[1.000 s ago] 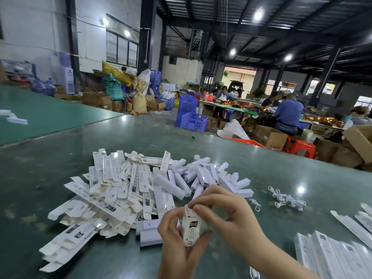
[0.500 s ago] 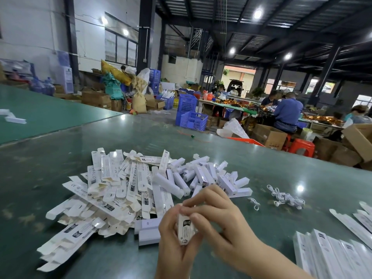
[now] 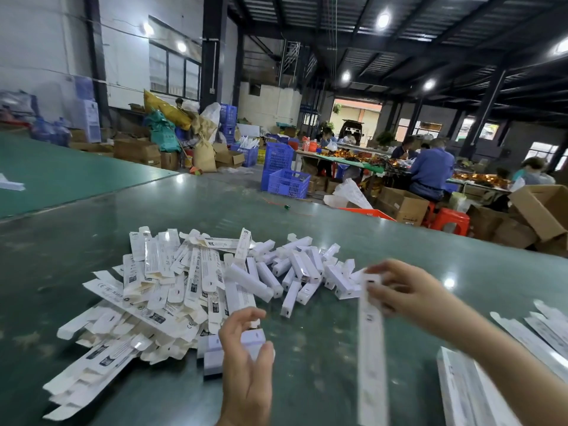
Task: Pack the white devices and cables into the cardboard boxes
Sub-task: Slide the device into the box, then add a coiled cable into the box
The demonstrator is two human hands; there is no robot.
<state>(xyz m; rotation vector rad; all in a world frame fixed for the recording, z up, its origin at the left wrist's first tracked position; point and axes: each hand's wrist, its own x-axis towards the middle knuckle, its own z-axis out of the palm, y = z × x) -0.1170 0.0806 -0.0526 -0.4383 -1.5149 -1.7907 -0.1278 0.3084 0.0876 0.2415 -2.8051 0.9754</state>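
Nearest to us, our left hand (image 3: 246,361) hangs over the green tabletop (image 3: 313,348). Its fingers are loosely bent with nothing in its grip. It sits just in front of some small white boxes (image 3: 212,353) lying on the tabletop.

To the right, our right hand (image 3: 399,290) pinches the top end of a long white box (image 3: 372,358) between thumb and fingers. The box hangs down toward us, a little blurred. It is up in the air, not touching the tabletop.

At the near right edge lies a row of packed white boxes (image 3: 461,392), side by side. Just past them, some flat white cards (image 3: 534,330) lie on the tabletop.

On the left we see a big heap of flat, unfolded boxes (image 3: 147,290) with small black print. Right beside that heap, farther back, is a pile of white devices (image 3: 304,269), short and chunky, lying every which way.

Far behind the tabletop stand blue crates (image 3: 284,176) and brown cardboard cartons (image 3: 402,204). A red stool (image 3: 450,218) stands near them. People in blue sit at a long table (image 3: 353,159) full of orange things. Round lamps shine on the dark ceiling.
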